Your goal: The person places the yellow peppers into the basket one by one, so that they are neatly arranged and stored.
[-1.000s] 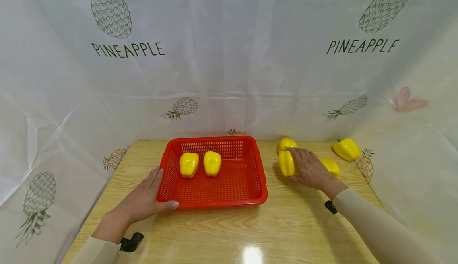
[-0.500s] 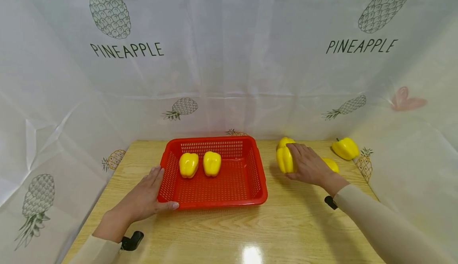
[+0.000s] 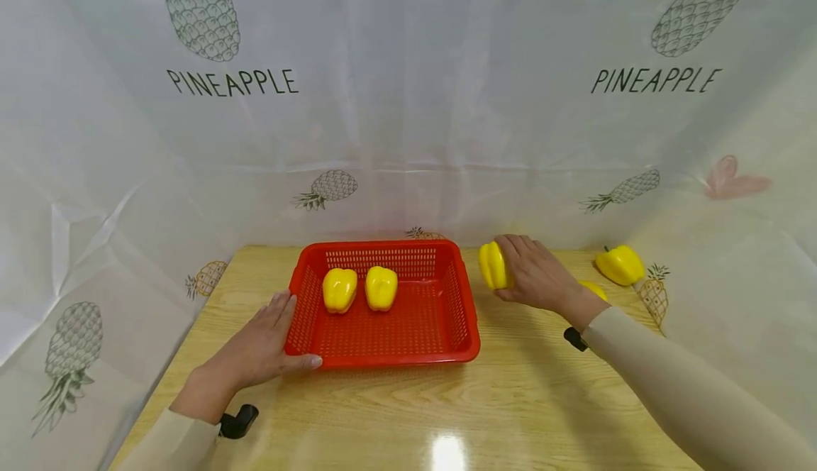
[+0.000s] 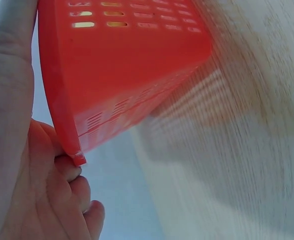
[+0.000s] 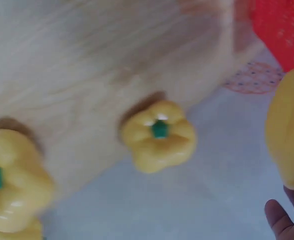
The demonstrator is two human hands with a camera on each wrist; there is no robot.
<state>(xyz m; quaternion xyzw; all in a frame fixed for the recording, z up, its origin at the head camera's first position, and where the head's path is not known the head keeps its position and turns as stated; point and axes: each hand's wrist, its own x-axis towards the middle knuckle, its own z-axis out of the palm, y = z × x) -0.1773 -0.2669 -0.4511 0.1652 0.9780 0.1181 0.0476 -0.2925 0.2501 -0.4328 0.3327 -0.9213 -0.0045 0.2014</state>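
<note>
In the head view my right hand [image 3: 535, 272] grips a yellow bell pepper [image 3: 493, 265] above the table, just right of the red basket [image 3: 383, 361]. The right wrist view shows the held pepper [image 5: 286, 130] at its right edge, with fingertips around it. My left hand [image 3: 252, 350] rests along the basket's left side, fingers fairly straight and thumb on the front rim. Two yellow bell peppers, one left [image 3: 339, 291] and one right [image 3: 381, 289], lie inside the basket. In the left wrist view, fingers touch the basket's rim [image 4: 62, 110].
One bell pepper [image 3: 620, 265] lies at the table's back right; another [image 3: 593, 289] is partly hidden by the right arm. A further pepper [image 5: 159, 137] shows in the right wrist view, hidden in the head view. White pineapple-print sheeting [image 3: 408, 130] encloses the wooden table [image 3: 383, 414].
My right hand has raised the gripped bell pepper and moved it left toward the basket. The pepper behind it is now covered from the head view. The left hand stays on the basket.
</note>
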